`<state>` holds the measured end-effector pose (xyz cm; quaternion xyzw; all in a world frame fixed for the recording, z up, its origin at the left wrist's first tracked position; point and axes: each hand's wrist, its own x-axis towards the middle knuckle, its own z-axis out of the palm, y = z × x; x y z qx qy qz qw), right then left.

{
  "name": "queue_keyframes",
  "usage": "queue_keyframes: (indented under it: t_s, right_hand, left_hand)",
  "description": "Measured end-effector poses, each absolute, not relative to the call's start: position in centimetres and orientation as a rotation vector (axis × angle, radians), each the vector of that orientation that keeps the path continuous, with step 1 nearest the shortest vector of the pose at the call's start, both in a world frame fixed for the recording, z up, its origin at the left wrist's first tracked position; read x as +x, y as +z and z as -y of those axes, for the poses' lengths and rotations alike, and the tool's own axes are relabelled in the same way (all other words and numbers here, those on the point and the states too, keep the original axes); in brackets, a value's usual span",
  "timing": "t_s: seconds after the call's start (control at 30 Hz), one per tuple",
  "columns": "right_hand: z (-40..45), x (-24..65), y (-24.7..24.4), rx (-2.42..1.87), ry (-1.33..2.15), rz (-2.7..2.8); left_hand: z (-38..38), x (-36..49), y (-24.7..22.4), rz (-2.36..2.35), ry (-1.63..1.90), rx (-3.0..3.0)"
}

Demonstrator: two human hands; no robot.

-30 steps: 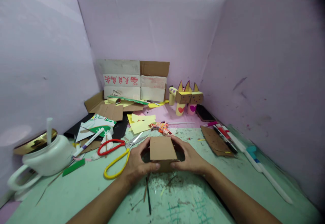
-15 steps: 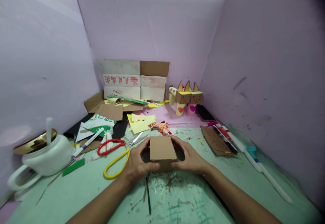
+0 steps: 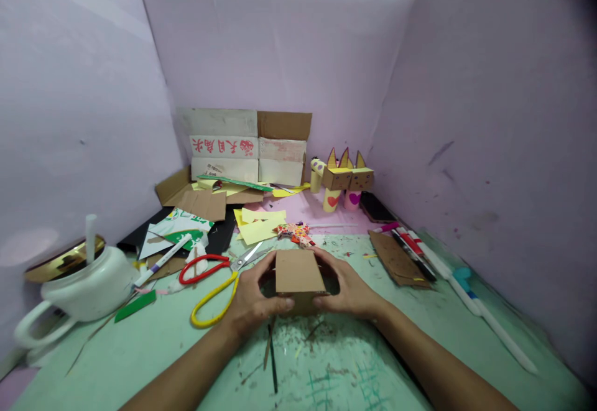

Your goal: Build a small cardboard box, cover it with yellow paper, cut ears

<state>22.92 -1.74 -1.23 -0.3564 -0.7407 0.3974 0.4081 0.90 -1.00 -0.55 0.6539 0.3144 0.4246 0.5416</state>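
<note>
A small brown cardboard box (image 3: 299, 272) sits at the middle of the green tabletop (image 3: 345, 367), with its flat top and near side showing. My left hand (image 3: 254, 296) grips its left side, the thumb on the near face. On the right side my right hand (image 3: 347, 290) holds it the same way, thumb at the near edge. The fingertips behind the box are partly hidden. Scissors (image 3: 236, 265) with one red and one yellow handle lie open just left of my left hand. Small brown scraps are scattered in front of the box.
A white mug (image 3: 93, 286) stands at the left. Cardboard sheets (image 3: 224, 143) and yellow paper (image 3: 256, 229) lie or lean behind. Cat-eared figures (image 3: 336, 180) stand at the back, near a phone (image 3: 377, 207). Markers (image 3: 420, 249) and a cardboard piece (image 3: 396, 258) are on the right.
</note>
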Motion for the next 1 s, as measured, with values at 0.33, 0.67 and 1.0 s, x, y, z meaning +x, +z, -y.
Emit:
queue_keyframes:
  t_s: [0.33,0.67,1.0]
  right_hand:
    - [1.74,22.87,-1.13,-0.909,0.992,1.870]
    - [1.71,22.92,-1.18,-0.888,1.012,1.863]
    - [1.81,22.87,-1.12,-0.907,1.018,1.861]
  left_hand:
    - [0.99,0.87,-0.71,-0.727,1.013,1.549]
    - [0.94,0.89,-0.54,-0.729,1.017,1.559]
    - [0.99,0.78,-0.70,-0.725,1.007,1.563]
